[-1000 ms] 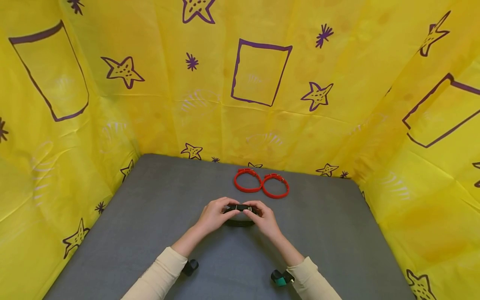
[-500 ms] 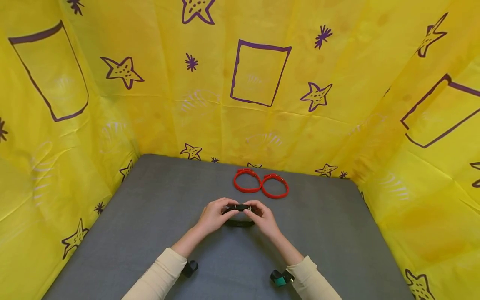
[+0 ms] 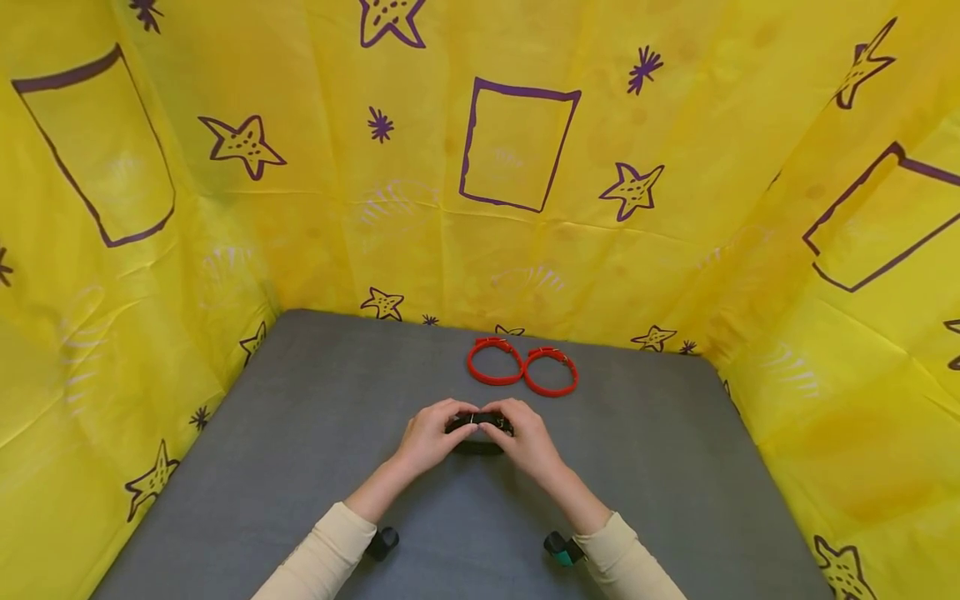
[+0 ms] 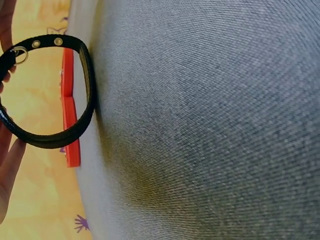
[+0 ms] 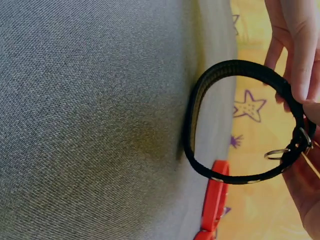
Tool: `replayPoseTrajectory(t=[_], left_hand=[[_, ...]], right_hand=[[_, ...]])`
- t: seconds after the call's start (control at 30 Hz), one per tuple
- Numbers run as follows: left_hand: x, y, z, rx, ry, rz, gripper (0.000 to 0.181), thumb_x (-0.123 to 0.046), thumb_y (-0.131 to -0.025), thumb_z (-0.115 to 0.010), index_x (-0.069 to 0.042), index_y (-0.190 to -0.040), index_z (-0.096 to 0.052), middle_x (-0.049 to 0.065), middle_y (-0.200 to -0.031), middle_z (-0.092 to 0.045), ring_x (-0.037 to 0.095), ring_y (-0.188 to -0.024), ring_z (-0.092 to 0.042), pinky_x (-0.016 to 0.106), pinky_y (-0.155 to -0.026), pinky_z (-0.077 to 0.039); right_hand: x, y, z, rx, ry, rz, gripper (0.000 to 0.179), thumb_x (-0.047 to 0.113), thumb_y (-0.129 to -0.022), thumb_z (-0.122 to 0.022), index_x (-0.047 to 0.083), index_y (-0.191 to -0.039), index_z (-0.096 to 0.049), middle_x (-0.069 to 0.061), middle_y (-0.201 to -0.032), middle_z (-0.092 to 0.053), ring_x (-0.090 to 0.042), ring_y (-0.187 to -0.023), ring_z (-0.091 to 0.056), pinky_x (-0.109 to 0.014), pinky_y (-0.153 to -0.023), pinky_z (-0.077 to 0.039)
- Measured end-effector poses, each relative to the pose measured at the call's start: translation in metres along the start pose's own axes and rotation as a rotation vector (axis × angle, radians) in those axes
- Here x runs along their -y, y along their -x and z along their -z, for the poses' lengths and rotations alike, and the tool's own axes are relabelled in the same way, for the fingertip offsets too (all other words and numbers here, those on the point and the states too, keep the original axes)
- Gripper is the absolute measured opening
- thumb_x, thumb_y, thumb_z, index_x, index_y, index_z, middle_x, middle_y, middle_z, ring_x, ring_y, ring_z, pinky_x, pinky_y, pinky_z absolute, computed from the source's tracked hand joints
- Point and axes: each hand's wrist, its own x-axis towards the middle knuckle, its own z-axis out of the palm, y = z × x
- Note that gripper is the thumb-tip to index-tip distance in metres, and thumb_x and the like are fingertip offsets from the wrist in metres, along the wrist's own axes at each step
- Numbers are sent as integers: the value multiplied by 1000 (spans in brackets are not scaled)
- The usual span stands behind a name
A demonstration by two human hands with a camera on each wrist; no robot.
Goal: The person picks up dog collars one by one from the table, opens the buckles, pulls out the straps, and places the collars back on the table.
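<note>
At the middle of the grey table (image 3: 337, 400), a black collar (image 3: 478, 447) is held up on its edge, closed into a loop. The hollow of the loop faces the person, and from here it is wider than it is tall, so its long axis runs from side to side, across the line of the forearms. Its lower band hangs close over the tabletop; whether it actually touches I cannot tell.

The grip is narrow on both sides. The left hand (image 3: 429, 437) and the right hand (image 3: 527, 437) pinch the top stretch of the strap, thumbs on the near side and fingers beyond, the fingertips of the two nearly meeting. The rest of the collar drops below the grip, between the hands. A metal buckle (image 5: 306, 139) and a small ring (image 5: 276, 151) sit by the right hand, and bright eyelets (image 4: 58, 41) run down that same side.

Farther back, just beyond the hands and a little to the right, two red collars (image 3: 497, 381) lie flat, each fastened into a ring, their edges touching side by side. Behind them rises a yellow cloth (image 3: 420, 233) printed with purple stars. Pale sleeves (image 3: 322, 550) cover the person's forearms.
</note>
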Motion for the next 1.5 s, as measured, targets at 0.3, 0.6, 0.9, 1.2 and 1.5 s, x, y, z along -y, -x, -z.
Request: replayPoseTrajectory(t=[0.3, 0.6, 0.9, 1.2, 1.5], left_hand=[[3, 2, -3, -10, 12, 18, 22, -25, -85, -77, -22, -106, -73, -9, -98, -67, 14, -77, -61, 27, -66, -48], [4, 3, -4, -23, 32, 28, 22, -26, -84, -78, -23, -105, -72, -11, -96, -67, 13, -78, -61, 27, -67, -49], [3, 2, -3, -18, 55, 41, 21, -25, -85, -78, -23, -105, -72, -11, -98, -67, 11, -85, -64, 30, -73, -53], [5, 0, -1, -5, 132, 47, 22, -21, -85, -78, -20, -106, -72, -7, -99, -68, 13, -92, -66, 39, -80, -56], [4, 0, 1, 4, 121, 31, 21, -21, -85, -77, -15, -105, -72, -5, -100, -68, 13, -93, -67, 35, -81, -56]], right_hand=[[-4, 4, -4, -32, -86, -36, 19, 19, -87, -74, 16, -105, -71, 7, -93, -65, -11, -75, -55, -33, -61, -50], [-11, 7, -10, -88, -224, -67, 18, 17, -86, -75, 14, -104, -72, 5, -98, -67, -9, -83, -64, -25, -67, -54], [-12, 8, -14, -120, -372, -139, 18, 11, -86, -74, 10, -104, -71, -4, -101, -68, -24, -95, -67, -39, -81, -56], [18, 3, -1, -131, -483, -208, 18, 1, -88, -70, -5, -105, -68, -17, -104, -68, -32, -97, -65, -47, -86, -53], [8, 2, -3, -128, -591, -249, 18, 1, -91, -66, -6, -108, -66, -20, -106, -67, -20, -100, -66, -27, -77, -56]])
